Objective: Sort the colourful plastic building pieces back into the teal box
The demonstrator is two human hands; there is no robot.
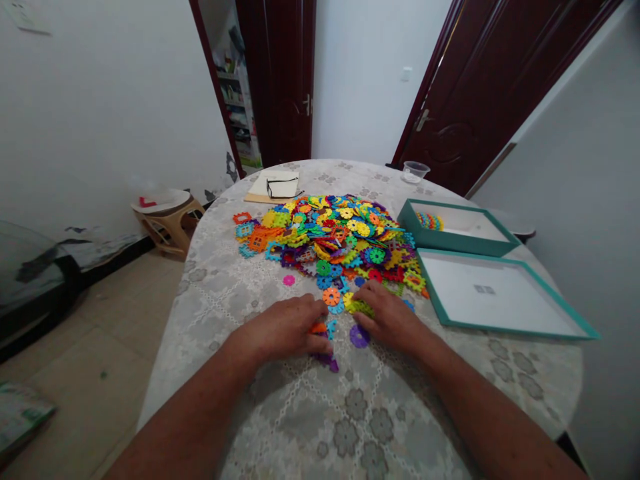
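Note:
A heap of colourful plastic interlocking toy pieces covers the middle of the table. At its near edge, my left hand is closed around a few pieces; an orange one and a purple one show between thumb and fingers. Opposite it, my right hand has its fingers curled over yellow-green pieces. A purple disc lies flat just below the right thumb. Between the hands rests an orange flower-shaped disc. A pink disc sits apart, beyond my left hand.
On the right stands a teal box with a row of coloured discs inside. Its teal-edged lid lies nearer me. Glasses rest on a notebook at the back, and a clear plastic cup stands far right.

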